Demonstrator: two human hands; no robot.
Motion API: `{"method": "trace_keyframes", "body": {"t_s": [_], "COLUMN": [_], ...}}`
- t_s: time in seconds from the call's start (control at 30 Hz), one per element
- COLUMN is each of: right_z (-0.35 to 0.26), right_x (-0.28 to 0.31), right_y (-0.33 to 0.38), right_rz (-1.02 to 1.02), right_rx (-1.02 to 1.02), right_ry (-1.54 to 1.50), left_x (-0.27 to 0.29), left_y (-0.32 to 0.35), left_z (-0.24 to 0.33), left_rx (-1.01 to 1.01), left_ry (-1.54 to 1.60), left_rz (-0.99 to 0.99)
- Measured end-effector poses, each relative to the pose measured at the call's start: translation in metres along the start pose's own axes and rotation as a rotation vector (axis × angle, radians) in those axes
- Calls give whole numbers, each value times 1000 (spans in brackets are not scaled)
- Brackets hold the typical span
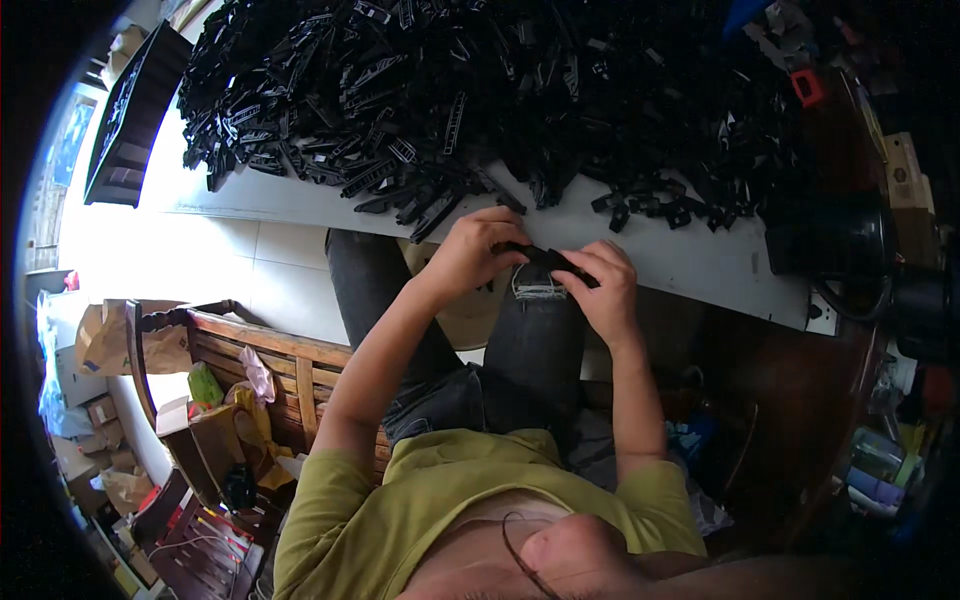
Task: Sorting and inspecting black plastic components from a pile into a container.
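While both hands pinch one small black plastic clip part (548, 262) over the lap, left hand (472, 252) and right hand (606, 283) closed on its ends, fitting seems underway, next needing firm aligned pressure, with the heap of black plastic parts (480, 90) just beyond.

A heap of plastic parts (480, 90) is lying across the far side of the surface (690, 262), spilling toward its near edge. Just before that edge, the left hand (475, 250) and right hand (605, 285) are meeting on one small part (550, 260), above the person's knee. A wooden bench (270, 370) is standing to the left, with a pot (830, 240) sitting at the surface's right end.
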State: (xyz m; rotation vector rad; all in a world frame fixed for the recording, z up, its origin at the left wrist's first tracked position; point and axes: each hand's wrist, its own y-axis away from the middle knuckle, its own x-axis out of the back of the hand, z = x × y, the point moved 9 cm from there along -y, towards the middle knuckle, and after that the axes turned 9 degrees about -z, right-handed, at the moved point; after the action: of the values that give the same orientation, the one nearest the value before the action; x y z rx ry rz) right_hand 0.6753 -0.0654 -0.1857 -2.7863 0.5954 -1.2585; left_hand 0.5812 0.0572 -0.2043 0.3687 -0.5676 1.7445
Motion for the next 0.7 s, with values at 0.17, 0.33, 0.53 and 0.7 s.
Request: {"method": "trace_keyframes", "body": {"t_s": [0.17,0.33,0.53,0.7], "right_z": [6,9,-6,1], "right_x": [9,3,-13,-3], "right_y": [12,9,7,11], "right_rz": [36,8,192,158], "right_rx": [5,-19,59,-13], "right_ry": [22,-20,66,-95], "left_x": [1,2,0,0], "left_y": [0,-1,1,3], "left_z": [0,-1,-4,-1], "left_rx": [-8,24,-5,-2], "left_ry": [-19,6,-20,4], "left_rz": [-4,10,33,57]}}
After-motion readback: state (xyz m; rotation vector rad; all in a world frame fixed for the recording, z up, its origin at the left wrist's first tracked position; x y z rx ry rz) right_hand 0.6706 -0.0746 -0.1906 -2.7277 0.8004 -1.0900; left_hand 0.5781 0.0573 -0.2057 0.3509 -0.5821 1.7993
